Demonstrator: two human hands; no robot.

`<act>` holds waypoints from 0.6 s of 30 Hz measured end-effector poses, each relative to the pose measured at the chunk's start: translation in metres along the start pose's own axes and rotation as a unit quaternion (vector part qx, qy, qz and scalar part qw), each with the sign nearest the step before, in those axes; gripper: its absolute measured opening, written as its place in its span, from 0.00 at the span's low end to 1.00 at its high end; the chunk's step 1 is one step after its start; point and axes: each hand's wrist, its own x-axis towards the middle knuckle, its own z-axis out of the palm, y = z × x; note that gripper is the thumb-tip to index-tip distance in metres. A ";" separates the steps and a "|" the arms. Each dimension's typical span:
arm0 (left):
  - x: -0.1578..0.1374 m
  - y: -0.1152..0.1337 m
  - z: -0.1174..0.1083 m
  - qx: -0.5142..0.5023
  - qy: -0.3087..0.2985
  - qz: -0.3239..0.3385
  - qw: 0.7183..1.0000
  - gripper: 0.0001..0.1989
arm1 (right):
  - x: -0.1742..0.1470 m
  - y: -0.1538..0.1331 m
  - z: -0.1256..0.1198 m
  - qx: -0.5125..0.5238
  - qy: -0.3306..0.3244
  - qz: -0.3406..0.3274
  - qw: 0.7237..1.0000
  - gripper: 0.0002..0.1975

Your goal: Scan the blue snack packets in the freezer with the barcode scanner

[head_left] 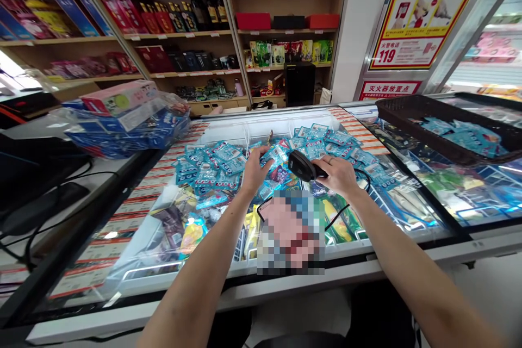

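My left hand (256, 169) grips a small blue packet (275, 156) by its edge, above the glass top of a chest freezer. In my right hand (338, 175) is a black barcode scanner (304, 166), its head turned toward that packet. A cable hangs from the scanner's handle. Many more blue packets lie in a pile on the left (220, 168) and another pile on the right (316, 138). Below my hands, a phone-like object (285, 223) on the glass is blurred by a mosaic.
A dark basket (444, 144) with blue packets stands on the freezer at right. Boxes wrapped in plastic (126, 114) sit at left, near cables and dark equipment (44, 206). Behind are shelves (187, 32) of bottles and boxes. Price labels (138, 212) line the glass.
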 end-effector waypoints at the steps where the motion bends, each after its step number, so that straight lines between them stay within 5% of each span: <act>1: 0.000 0.000 -0.001 0.007 -0.004 0.001 1.000 0.16 | 0.000 0.000 0.000 0.001 0.000 -0.001 1.000 0.15; 18: 0.007 -0.002 -0.003 0.020 -0.075 0.064 0.995 0.17 | 0.001 -0.011 0.003 0.002 -0.018 0.034 0.999 0.16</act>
